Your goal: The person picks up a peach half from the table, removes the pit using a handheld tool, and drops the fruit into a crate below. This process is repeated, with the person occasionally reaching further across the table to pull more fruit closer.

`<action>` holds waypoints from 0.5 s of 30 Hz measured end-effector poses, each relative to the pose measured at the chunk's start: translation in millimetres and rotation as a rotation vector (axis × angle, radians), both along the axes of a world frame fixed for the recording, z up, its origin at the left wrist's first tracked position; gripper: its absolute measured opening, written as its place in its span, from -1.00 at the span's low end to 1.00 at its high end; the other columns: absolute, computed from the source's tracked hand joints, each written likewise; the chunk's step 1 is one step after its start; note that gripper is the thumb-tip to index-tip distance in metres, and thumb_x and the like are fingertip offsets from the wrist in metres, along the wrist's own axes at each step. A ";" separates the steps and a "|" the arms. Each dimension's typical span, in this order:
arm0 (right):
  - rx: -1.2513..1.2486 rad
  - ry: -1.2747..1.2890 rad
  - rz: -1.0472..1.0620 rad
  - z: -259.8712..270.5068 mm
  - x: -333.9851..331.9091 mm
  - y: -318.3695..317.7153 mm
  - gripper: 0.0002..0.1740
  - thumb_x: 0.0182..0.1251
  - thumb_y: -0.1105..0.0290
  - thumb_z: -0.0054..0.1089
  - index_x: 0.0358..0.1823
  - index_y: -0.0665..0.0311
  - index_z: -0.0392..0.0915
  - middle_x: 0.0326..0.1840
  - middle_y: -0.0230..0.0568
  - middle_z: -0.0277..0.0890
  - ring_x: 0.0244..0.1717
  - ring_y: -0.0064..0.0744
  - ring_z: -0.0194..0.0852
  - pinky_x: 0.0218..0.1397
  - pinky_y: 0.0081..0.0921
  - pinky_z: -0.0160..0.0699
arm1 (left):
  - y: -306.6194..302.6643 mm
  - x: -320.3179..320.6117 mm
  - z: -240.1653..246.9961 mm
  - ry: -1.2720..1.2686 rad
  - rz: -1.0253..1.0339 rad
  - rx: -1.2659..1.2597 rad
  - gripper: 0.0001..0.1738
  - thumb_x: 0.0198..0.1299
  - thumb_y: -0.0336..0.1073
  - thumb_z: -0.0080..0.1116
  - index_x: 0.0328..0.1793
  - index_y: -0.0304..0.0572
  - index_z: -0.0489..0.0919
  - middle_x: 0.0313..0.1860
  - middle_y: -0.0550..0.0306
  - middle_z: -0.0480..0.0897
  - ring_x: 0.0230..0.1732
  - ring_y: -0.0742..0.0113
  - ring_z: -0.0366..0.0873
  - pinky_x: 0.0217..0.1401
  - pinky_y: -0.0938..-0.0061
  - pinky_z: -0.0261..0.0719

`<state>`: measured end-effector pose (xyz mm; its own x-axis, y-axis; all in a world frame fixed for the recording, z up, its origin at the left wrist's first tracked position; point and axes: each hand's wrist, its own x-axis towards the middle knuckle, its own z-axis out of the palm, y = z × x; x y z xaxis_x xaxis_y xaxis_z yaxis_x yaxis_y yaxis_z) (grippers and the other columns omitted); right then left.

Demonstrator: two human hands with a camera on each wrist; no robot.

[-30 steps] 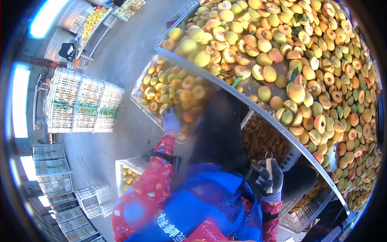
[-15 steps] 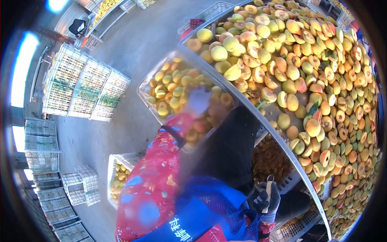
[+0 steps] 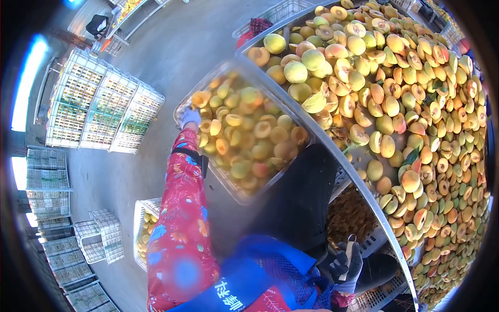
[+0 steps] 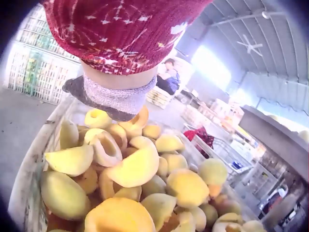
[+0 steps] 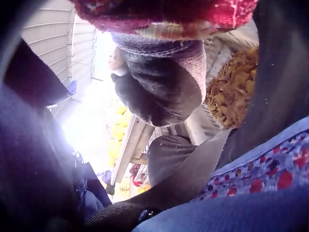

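My left hand (image 3: 189,118), in a pale glove with dark finger areas, is at the far left corner of the fruit crate (image 3: 224,186), beside an orange fruit half (image 3: 199,99). In the left wrist view this hand (image 4: 111,96) hangs low over the cut fruit (image 4: 137,166) near the crate's rim (image 4: 29,169); its fingertips are hidden, so its grip cannot be told. My right hand (image 3: 347,268), darkly gloved, curls round a light-handled tool (image 3: 349,257) with a metal loop on top. In the right wrist view the hand (image 5: 157,89) shows curled fingers.
A metal-edged table (image 3: 358,182) heaped with halved fruit (image 3: 442,166) fills the right. Beneath it stands a crate of brown pieces (image 3: 351,213). Stacked crates (image 3: 101,104) stand at left, a smaller fruit crate (image 3: 139,229) lower left. A person (image 3: 97,25) is at the upper left.
My left hand has moved from over the fruit's middle to the crate's far left corner, and the arm has straightened. The right hand still holds the tool at about the same place.
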<state>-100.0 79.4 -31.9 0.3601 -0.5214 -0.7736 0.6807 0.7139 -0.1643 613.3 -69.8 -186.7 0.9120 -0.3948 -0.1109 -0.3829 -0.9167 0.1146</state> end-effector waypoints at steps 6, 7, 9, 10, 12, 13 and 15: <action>0.069 0.165 -0.056 19.2 21.4 -12.3 -0.49 0.54 0.00 -0.07 -0.08 0.39 0.56 -0.72 -0.43 0.25 -0.85 -0.62 0.08 -0.77 -0.62 0.12 | -9.1 -67.6 15.7 -0.125 -0.318 -0.648 -0.40 0.33 -0.07 0.13 0.40 -0.23 0.37 0.33 -0.24 0.42 0.40 -0.23 0.28 0.43 -0.01 0.25; 0.070 0.051 -0.091 27.2 26.5 -17.8 -0.48 0.56 -0.01 -0.11 -0.03 0.37 0.56 -0.71 -0.42 0.29 -0.85 -0.62 0.11 -0.78 -0.61 0.12 | -18.2 -118.3 48.8 -0.227 -0.508 -0.696 -0.45 0.31 -0.15 0.17 0.35 -0.25 0.41 0.27 -0.24 0.47 0.35 -0.21 0.33 0.37 0.03 0.31; 0.078 0.090 -0.062 29.3 22.5 -16.9 -0.48 0.57 -0.02 -0.15 0.00 0.33 0.56 -0.70 -0.43 0.31 -0.85 -0.63 0.11 -0.77 -0.59 0.12 | -37.2 -227.2 117.9 -0.285 -0.843 -0.795 -0.51 0.26 -0.25 0.23 0.28 -0.26 0.47 0.18 -0.20 0.54 0.25 -0.17 0.43 0.29 0.07 0.40; 0.055 0.182 0.011 30.5 20.9 -17.5 -0.48 0.57 -0.02 -0.15 0.00 0.34 0.55 -0.70 -0.44 0.27 -0.84 -0.62 0.10 -0.75 -0.61 0.10 | -43.7 -273.2 142.0 -0.245 -0.985 -0.832 -0.52 0.24 -0.26 0.25 0.26 -0.27 0.49 0.16 -0.17 0.56 0.20 -0.16 0.47 0.26 0.07 0.43; 0.015 0.229 0.054 28.8 17.1 -16.8 -0.47 0.57 -0.02 -0.13 0.00 0.36 0.55 -0.70 -0.44 0.23 -0.82 -0.63 0.09 -0.73 -0.62 0.07 | -60.2 -348.0 177.2 0.008 -1.270 -0.777 -0.52 0.19 -0.25 0.28 0.21 -0.27 0.52 0.13 -0.12 0.57 0.15 -0.10 0.51 0.18 0.07 0.49; 0.029 0.230 0.016 35.6 19.4 -18.5 -0.52 0.53 0.00 0.01 -0.10 0.37 0.55 -0.67 -0.45 0.27 -0.79 -0.66 0.08 -0.73 -0.67 0.08 | -71.8 -388.3 192.9 0.146 -1.295 -0.711 -0.50 0.18 -0.23 0.28 0.23 -0.23 0.51 0.12 -0.13 0.58 0.15 -0.14 0.52 0.22 0.10 0.47; 0.059 0.214 -0.025 38.0 17.3 -16.9 -0.55 0.53 0.03 0.03 -0.10 0.35 0.56 -0.64 -0.40 0.30 -0.78 -0.64 0.10 -0.74 -0.65 0.10 | -103.0 -456.6 205.1 0.235 -1.378 -0.609 -0.47 0.16 -0.16 0.27 0.25 -0.16 0.51 0.12 -0.14 0.57 0.16 -0.16 0.52 0.27 0.14 0.46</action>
